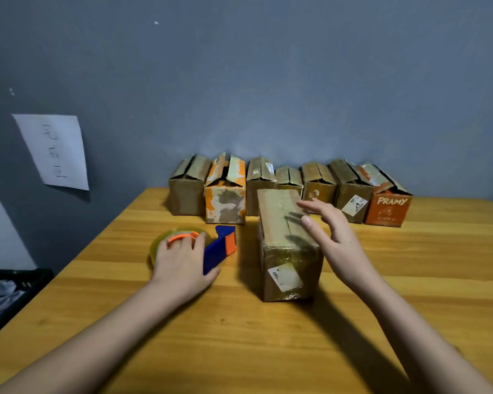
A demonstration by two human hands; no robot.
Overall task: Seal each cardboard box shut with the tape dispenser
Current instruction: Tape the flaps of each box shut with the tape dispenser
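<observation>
Left grip (182,258) curls around the tape dispenser (208,248) lying on the worktop (239,336). Right grip (333,237) spreads open beside the taped box (285,245) mid-worktop. Seven boxes (291,186) line the far edge.

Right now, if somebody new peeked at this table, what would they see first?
First, the brown cardboard box wrapped in shiny clear tape, lying mid-table with the right hand open just over it. Next, the blue and orange plastic tape dispenser to its left, under the left hand. Then the row of open-flapped cardboard boxes along the grey wall.
</observation>
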